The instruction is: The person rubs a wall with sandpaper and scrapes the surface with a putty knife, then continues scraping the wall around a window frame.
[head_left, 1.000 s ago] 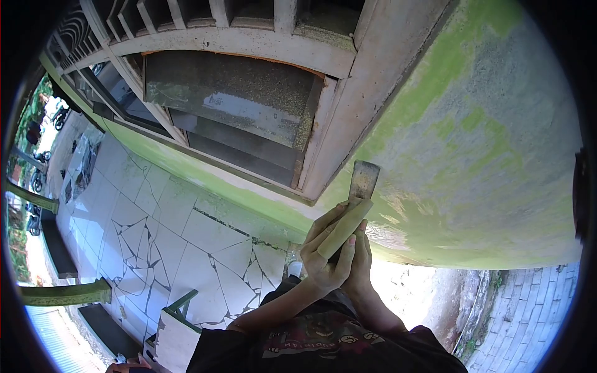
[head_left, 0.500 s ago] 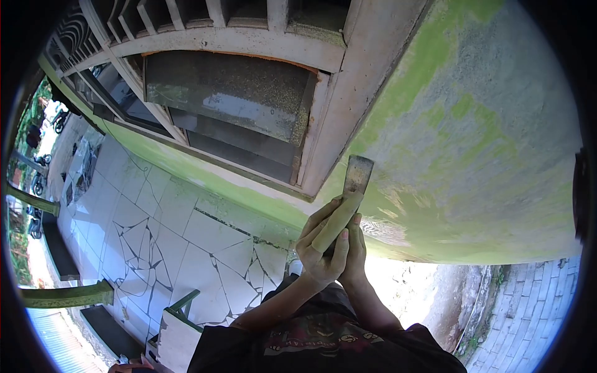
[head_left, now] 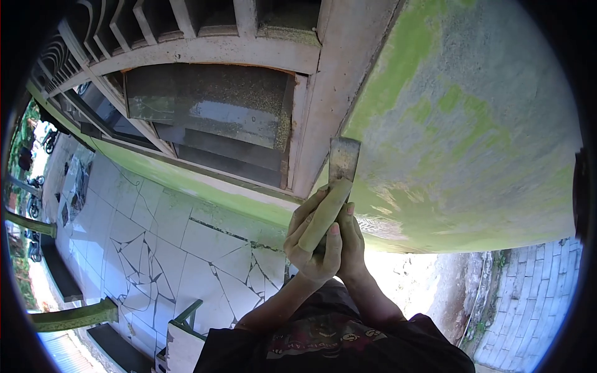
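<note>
A scraper (head_left: 344,158) with a flat, worn metal blade points away from me, its blade edge right at the green wall beside the window frame. My left hand (head_left: 316,233) is closed around its handle, with one finger stretched along the base of the blade. Close against it, my right hand (head_left: 352,239) is wrapped round the handle from the other side. Most of the handle is hidden by my fingers. The wall (head_left: 429,168) carries patchy green paint, with bare grey areas where the coat is gone.
A white window frame (head_left: 336,68) with louvred glass (head_left: 205,109) borders the wall on the left. Below lies a tiled floor (head_left: 155,211) with broken-tile patches. A white, green-edged piece of furniture (head_left: 183,345) stands near my left arm. Grey paving (head_left: 528,304) runs at lower right.
Both hands and the scraper have moved slightly left and up along the wall, toward the window frame. The camera view has shifted a little as well. The grip is the same.
</note>
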`<state>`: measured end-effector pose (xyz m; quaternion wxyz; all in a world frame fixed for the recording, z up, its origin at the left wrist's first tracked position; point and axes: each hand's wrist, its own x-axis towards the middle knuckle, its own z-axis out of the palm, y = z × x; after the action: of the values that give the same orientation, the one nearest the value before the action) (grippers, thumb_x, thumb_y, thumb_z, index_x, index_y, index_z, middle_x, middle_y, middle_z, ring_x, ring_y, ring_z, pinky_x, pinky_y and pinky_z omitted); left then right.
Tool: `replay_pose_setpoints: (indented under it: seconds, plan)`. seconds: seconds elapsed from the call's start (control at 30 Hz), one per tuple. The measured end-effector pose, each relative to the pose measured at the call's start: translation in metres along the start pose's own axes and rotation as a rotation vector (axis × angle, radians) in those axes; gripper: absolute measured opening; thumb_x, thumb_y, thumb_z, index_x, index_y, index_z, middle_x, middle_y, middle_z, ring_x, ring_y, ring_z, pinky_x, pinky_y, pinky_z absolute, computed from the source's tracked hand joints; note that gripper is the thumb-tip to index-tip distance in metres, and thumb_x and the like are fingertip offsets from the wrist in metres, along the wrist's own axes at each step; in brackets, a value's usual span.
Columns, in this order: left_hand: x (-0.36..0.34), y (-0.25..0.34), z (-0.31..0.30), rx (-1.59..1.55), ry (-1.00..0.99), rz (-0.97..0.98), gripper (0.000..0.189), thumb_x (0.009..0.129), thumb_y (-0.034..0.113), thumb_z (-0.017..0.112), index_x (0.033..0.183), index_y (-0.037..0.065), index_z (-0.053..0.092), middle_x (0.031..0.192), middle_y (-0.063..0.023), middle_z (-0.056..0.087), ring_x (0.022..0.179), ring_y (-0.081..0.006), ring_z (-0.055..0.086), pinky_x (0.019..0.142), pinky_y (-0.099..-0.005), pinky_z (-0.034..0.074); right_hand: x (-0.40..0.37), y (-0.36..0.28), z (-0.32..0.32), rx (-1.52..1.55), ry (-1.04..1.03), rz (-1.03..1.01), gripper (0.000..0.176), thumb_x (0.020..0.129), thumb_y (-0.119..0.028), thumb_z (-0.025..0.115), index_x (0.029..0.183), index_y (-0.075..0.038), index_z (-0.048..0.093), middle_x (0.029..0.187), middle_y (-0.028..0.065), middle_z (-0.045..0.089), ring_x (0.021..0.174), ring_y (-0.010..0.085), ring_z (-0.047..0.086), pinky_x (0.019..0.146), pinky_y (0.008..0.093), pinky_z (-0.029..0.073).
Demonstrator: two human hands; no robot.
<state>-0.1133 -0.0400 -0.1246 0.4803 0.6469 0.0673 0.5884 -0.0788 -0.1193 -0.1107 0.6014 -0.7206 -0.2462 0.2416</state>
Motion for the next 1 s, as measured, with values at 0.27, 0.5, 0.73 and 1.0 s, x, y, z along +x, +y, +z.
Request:
replay_pose_setpoints:
  seconds: [0.27, 0.5, 0.73, 1.0]
  plan:
    - [0.001, -0.002, -0.004, 0.054, -0.052, -0.013, 0.033, 0.08, 0.001, 0.058, 0.11, -0.011, 0.067, 0.112, -0.0265, 0.067, 0.11, -0.0363, 0.064, 0.093, -0.0411, 0.053, 0.003, 0.015, 0.01, 0.094, 0.069, -0.128, 0.053, 0.108, -0.044, 0.027, 0.123, 0.001, 0.052, 0.106, 0.0084, 0.058, 0.093, 0.0128, 0.054, 0.084, 0.0279, 0.047]
    - [0.003, 0.01, -0.011, 0.102, -0.121, -0.09, 0.033, 0.081, 0.004, 0.059, 0.11, -0.011, 0.067, 0.111, -0.0265, 0.067, 0.111, -0.0379, 0.063, 0.095, -0.0415, 0.052, 0.004, -0.002, 0.015, 0.672, -0.015, 0.166, 0.055, 0.107, -0.045, 0.026, 0.125, 0.0, 0.051, 0.106, 0.0076, 0.057, 0.093, 0.0125, 0.054, 0.084, 0.0275, 0.047]
    - [0.011, 0.015, -0.011, 0.159, -0.142, -0.026, 0.036, 0.091, 0.009, 0.052, 0.117, -0.014, 0.061, 0.115, -0.0288, 0.066, 0.111, -0.0411, 0.062, 0.093, -0.0427, 0.052, 0.007, 0.004, 0.015, 0.763, -0.109, 0.103, 0.053, 0.108, -0.039, 0.015, 0.136, -0.002, 0.041, 0.117, 0.0083, 0.055, 0.106, 0.0152, 0.056, 0.093, 0.0283, 0.048]
    - [0.015, 0.019, -0.01, 0.041, -0.041, -0.037, 0.033, 0.081, 0.002, 0.06, 0.11, -0.011, 0.067, 0.109, -0.0251, 0.069, 0.111, -0.0372, 0.064, 0.093, -0.0431, 0.053, 0.007, -0.023, 0.019, 0.822, -0.011, 0.229, 0.05, 0.106, -0.046, 0.03, 0.126, -0.004, 0.049, 0.097, 0.0057, 0.057, 0.085, 0.0124, 0.056, 0.074, 0.0275, 0.048]
